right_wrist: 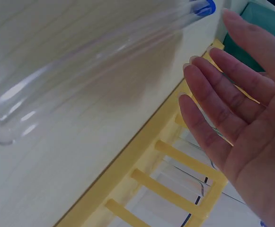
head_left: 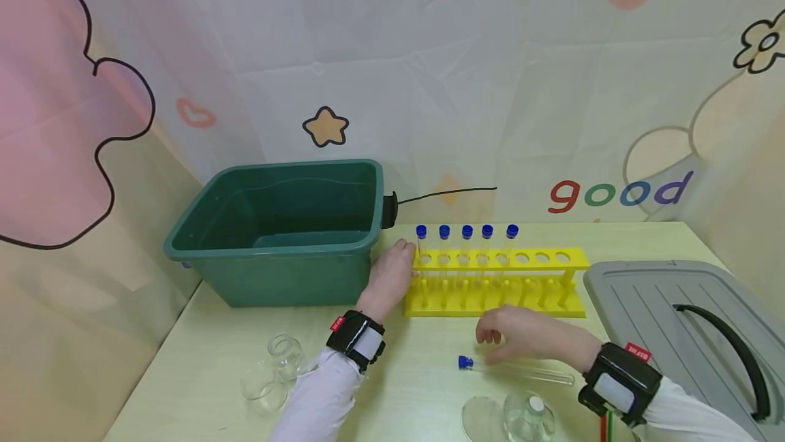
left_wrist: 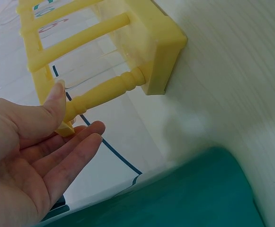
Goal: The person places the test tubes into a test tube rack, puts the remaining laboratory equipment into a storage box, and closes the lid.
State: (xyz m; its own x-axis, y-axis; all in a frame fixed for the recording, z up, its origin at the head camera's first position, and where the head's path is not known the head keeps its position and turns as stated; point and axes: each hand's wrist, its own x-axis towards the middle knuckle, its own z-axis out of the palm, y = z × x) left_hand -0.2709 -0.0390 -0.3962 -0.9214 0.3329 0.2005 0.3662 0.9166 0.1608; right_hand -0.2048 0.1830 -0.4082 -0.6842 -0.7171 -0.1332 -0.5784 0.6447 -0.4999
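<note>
A yellow test tube rack (head_left: 493,309) stands on the table with several blue-capped test tubes (head_left: 467,232) upright in its left holes. My left hand (head_left: 388,278) holds the rack's left end; in the left wrist view, thumb and fingers lie on either side of the top bar's corner (left_wrist: 67,128). Another test tube (head_left: 546,375), blue stopper to the left, lies on the table in front of the rack. Over this tube is my right hand (head_left: 527,336), fingers loosely bent; in the right wrist view its fingers (right_wrist: 217,109) stand apart from the tube (right_wrist: 94,61) with nothing between them.
A green tub (head_left: 300,278) stands left of the rack, close to my left hand. Two clear glass vessels (head_left: 285,357) are at the front left. A glass bottle (head_left: 529,421) stands at the front edge. At right lies a grey lid (head_left: 668,333) with a black handle.
</note>
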